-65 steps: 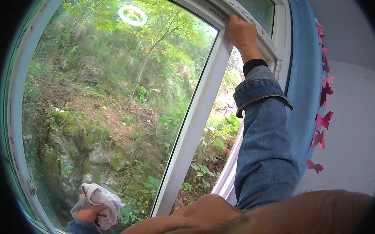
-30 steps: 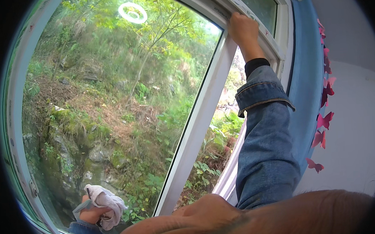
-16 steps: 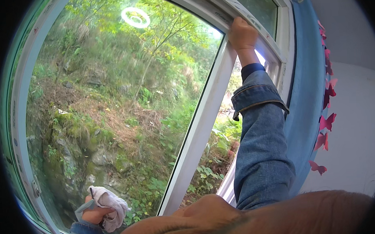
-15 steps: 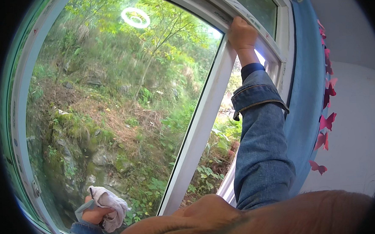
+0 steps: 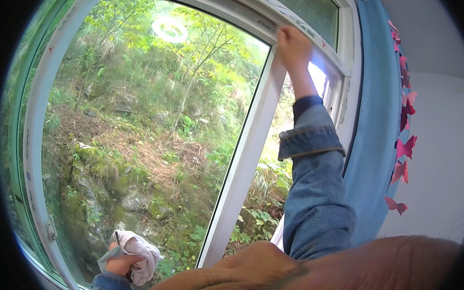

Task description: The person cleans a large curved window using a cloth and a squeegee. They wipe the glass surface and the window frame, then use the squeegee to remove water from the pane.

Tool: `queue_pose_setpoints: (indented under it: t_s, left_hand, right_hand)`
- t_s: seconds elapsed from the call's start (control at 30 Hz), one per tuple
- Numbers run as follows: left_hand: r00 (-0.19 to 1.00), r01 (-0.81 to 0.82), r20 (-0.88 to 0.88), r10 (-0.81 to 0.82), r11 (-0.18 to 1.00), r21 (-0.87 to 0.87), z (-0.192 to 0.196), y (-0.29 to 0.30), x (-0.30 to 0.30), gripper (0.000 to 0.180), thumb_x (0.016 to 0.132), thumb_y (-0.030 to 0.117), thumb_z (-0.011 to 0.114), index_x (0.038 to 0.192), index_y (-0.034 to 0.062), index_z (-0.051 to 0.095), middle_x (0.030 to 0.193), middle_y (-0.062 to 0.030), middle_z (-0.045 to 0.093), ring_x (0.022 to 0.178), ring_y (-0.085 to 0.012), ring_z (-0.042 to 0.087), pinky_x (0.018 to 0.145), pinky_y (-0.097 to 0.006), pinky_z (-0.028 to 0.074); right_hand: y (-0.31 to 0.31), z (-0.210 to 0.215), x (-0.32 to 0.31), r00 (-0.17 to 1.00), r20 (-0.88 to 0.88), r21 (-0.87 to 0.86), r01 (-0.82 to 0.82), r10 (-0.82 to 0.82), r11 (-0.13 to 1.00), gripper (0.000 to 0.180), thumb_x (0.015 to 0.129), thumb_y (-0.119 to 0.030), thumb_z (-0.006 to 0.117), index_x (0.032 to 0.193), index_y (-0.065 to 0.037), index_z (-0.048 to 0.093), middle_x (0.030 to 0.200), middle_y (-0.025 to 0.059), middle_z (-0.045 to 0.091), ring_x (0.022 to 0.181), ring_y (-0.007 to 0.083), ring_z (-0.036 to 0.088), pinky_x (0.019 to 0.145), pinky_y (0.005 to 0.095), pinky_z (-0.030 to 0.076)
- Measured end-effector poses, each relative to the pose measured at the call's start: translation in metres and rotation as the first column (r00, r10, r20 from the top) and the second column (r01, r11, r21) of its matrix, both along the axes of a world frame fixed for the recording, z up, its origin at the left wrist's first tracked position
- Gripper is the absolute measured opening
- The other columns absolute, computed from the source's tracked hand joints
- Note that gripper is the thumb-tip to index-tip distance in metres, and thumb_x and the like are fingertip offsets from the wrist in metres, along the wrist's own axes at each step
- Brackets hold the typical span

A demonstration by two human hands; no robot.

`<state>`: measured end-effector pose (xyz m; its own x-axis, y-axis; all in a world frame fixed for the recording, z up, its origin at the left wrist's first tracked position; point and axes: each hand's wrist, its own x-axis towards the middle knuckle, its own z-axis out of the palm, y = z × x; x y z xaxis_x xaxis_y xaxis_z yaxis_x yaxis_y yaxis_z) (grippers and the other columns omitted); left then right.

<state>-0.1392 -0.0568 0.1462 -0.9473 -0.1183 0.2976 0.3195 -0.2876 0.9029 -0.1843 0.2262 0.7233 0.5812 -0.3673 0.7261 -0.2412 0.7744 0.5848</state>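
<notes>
My left hand (image 5: 122,264) holds a crumpled pale cloth (image 5: 139,252) against the lower part of the large glass pane (image 5: 148,139), near the sash's bottom left corner. My right hand (image 5: 293,46), arm raised in a denim sleeve, grips the top corner of the white window sash frame (image 5: 243,160). Through the glass I see a green, rocky hillside with shrubs.
A blue curtain (image 5: 375,116) hangs right of the window, with pink and red paper butterflies (image 5: 404,147) along its edge on the white wall. The outer white window frame (image 5: 337,45) runs above and right of my right hand. My own face fills the bottom edge.
The sash has swung a little, its right edge shifting right. My right hand stays on its top corner; my left hand with the cloth has slid slightly right and down.
</notes>
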Motion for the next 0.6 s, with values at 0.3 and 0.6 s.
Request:
queue_pose_setpoints:
  t_s: [0.3, 0.6]
  left_hand:
    - [0.999, -0.001, 0.036, -0.001, 0.999, 0.039, 0.009, -0.002, 0.007, 0.045, 0.058, 0.000, 0.080, 0.098, -0.0002, 0.058, 0.089, -0.0099, 0.064, 0.081, -0.0201, 0.063, 0.072, -0.033, 0.053]
    - [0.997, 0.041, 0.056, -0.046, 0.995, 0.088, 0.010, 0.002, 0.013, 0.044, 0.060, 0.000, 0.079, 0.099, -0.0001, 0.057, 0.088, -0.0095, 0.064, 0.081, -0.0199, 0.063, 0.071, -0.033, 0.053]
  right_hand:
    - [0.042, -0.008, 0.023, 0.513, 0.531, -0.504, -0.448, 0.674, 0.738, 0.020, 0.081, -0.016, 0.063, 0.089, 0.002, 0.066, 0.067, 0.0067, 0.063, 0.055, 0.0165, 0.063, 0.047, 0.0246, 0.046]
    - [-0.033, 0.006, 0.014, 0.730, 0.547, -0.584, -0.019, 0.411, 0.811, 0.040, 0.070, -0.035, 0.066, 0.062, 0.004, 0.063, 0.053, 0.0129, 0.061, 0.050, 0.0220, 0.061, 0.066, 0.0321, 0.051]
